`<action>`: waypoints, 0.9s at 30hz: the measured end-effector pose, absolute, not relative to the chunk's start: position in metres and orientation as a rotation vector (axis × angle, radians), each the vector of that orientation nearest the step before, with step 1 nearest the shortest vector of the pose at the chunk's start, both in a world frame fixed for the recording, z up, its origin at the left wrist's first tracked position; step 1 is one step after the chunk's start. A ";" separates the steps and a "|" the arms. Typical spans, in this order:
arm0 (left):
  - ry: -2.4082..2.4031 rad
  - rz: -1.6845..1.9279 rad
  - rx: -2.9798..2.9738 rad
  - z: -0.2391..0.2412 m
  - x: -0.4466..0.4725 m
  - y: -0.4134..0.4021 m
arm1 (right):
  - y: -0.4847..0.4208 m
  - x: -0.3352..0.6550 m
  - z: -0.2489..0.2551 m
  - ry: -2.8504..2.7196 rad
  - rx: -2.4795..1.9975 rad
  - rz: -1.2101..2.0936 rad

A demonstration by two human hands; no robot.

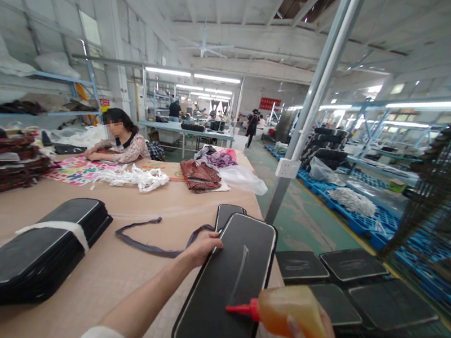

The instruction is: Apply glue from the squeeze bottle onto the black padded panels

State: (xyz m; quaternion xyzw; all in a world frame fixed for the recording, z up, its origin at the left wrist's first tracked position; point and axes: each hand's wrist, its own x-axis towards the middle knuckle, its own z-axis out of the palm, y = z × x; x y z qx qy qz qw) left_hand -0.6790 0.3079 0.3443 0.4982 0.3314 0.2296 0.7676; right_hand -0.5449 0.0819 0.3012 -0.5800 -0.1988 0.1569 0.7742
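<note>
A black rounded panel [213, 308] with a pale edge line lies tilted at the table's right side. My left hand [204, 246] grips its upper left edge, fingers closed on it. In my right hand [312, 335] is a squeeze bottle [290, 310] of amber liquid, held on its side. Its red nozzle points left, the tip at the panel's surface. A thin shiny line of liquid [239, 272] runs up the panel from near that tip. Behind the panel's top end, another black panel [227, 212] shows in part.
A stack of black panels [28, 251] bound with a white strip lies left. A dark strap [144, 249] curves across the table [145, 313]. More panels [354, 264] sit low at right, past a metal post [278, 189]. A person [127, 144] sits at the table's far side.
</note>
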 end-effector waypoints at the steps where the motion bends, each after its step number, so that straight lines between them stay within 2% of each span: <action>1: 0.716 0.510 1.079 0.346 -0.680 0.310 | 0.080 -0.550 0.297 -0.482 -1.302 0.329; 4: 0.698 0.515 1.100 0.353 -0.686 0.309 | 0.081 -0.550 0.304 -0.474 -1.313 0.299; 7: 0.660 0.487 1.137 0.362 -0.691 0.301 | 0.092 -0.531 0.333 -0.311 -1.087 0.322; 12: 0.578 0.469 1.151 0.372 -0.695 0.286 | 0.111 -0.504 0.366 -0.296 -0.988 0.307; 18: 0.626 0.517 1.061 0.372 -0.696 0.288 | 0.098 -0.535 0.326 -0.302 -1.074 0.408; 22: 0.689 0.576 1.034 0.370 -0.700 0.297 | 0.084 -0.552 0.300 -0.548 -1.317 0.315; 27: 0.647 0.566 1.064 0.377 -0.705 0.289 | 0.108 -0.525 0.325 -0.475 -1.212 0.241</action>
